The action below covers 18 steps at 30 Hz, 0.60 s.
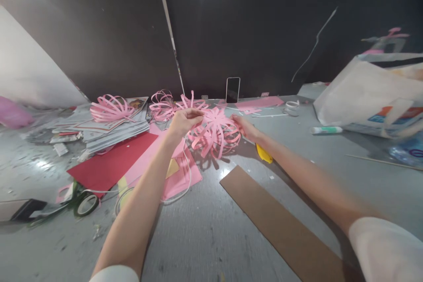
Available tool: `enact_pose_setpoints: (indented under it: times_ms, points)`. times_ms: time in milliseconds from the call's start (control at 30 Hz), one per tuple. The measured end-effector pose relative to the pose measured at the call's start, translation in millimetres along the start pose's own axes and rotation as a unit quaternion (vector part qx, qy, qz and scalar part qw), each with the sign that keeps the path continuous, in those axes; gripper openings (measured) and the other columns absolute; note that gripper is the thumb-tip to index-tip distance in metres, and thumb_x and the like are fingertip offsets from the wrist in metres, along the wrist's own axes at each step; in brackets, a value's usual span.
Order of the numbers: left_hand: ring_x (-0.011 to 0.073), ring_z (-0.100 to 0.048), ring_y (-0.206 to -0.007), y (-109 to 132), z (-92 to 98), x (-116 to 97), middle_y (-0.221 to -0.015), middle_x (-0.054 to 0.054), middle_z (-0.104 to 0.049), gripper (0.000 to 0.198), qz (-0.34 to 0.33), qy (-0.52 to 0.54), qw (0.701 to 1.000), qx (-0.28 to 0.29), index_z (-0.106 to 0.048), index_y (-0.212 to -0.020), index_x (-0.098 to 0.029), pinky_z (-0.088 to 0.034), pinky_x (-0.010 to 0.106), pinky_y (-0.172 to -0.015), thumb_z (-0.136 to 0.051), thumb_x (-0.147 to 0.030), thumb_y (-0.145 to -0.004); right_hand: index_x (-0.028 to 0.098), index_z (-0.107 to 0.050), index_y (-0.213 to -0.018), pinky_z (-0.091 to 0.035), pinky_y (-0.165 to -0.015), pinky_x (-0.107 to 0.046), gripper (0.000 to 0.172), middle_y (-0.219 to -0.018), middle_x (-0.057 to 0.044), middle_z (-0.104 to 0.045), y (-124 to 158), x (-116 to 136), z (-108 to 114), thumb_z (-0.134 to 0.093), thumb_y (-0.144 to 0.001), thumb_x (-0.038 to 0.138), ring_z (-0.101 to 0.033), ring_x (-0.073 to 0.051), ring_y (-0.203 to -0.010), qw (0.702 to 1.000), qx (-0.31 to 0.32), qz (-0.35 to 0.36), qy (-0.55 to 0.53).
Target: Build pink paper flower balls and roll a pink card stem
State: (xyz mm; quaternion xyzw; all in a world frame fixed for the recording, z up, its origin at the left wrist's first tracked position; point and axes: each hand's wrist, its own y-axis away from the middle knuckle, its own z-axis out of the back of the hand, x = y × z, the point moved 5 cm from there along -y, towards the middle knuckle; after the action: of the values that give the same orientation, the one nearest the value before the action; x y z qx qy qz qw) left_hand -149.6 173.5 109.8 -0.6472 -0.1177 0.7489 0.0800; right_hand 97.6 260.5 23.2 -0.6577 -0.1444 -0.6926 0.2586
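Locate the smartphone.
In the head view, the smartphone stands upright just right of centre, in front of the dark panel, beyond the right hand.

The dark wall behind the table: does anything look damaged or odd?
A jagged pale line slants down the right side of the dark wall, odd because it interrupts the surface; crack or scratch, I can't tell.

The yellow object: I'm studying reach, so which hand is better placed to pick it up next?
Probably the right hand: the yellow object lies close by the right forearm, while the left hand is across the pink paper-strip ball.
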Motion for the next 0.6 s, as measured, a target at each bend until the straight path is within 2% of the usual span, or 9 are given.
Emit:
enact_pose_setpoints:
  times_ms: [133, 267, 367, 600]
  points:
    - [0.0140, -0.072, -0.077, 0, 1.2, 3, -0.086, 0.005, -0.080, 0.016, -0.002, -0.024, 1.000, -0.006, -0.081, -0.090, -0.015, -0.058, 0.029, -0.081, -0.080, -0.018, -0.074, 0.025, -0.050, -0.068, -0.044, -0.065, -0.033, 0.056, -0.068, 0.002, -0.052, -1, 5, 11, -0.068, -0.090, 0.073, -0.048, -0.017, -0.065, 0.996, -0.078, 0.045, 0.018]
    - [0.0140, -0.071, -0.075, 1, 1.0, 7, -0.083, 0.004, -0.079, 0.016, 0.012, -0.043, 0.999, -0.005, -0.081, -0.089, -0.015, -0.056, 0.027, -0.075, -0.078, -0.017, -0.074, 0.024, -0.057, -0.070, -0.041, -0.068, -0.032, 0.043, -0.075, 0.002, -0.054, -2, 5, 15, -0.076, -0.084, 0.059, -0.048, -0.016, -0.070, 0.994, -0.088, 0.052, 0.029]
    - [0.0149, -0.072, -0.077, 1, 0.8, 9, -0.085, 0.004, -0.080, 0.017, 0.011, -0.052, 0.999, -0.004, -0.080, -0.090, -0.015, -0.056, 0.028, -0.076, -0.078, -0.018, -0.073, 0.024, -0.060, -0.070, -0.041, -0.069, -0.033, 0.044, -0.073, 0.001, -0.056, -4, 1, 17, -0.076, -0.082, 0.063, -0.051, -0.017, -0.071, 0.993, -0.103, 0.049, 0.035]
    - [0.0183, -0.074, -0.077, -3, 3.5, 21, -0.083, 0.006, -0.080, 0.016, -0.015, -0.081, 0.996, -0.030, -0.080, -0.086, -0.014, -0.057, 0.028, -0.073, -0.075, -0.016, -0.070, 0.025, -0.055, -0.065, -0.043, -0.066, -0.034, 0.057, -0.066, 0.001, -0.052, -6, -7, 28, -0.075, -0.080, 0.076, -0.049, -0.018, -0.067, 0.987, -0.149, 0.031, 0.054]
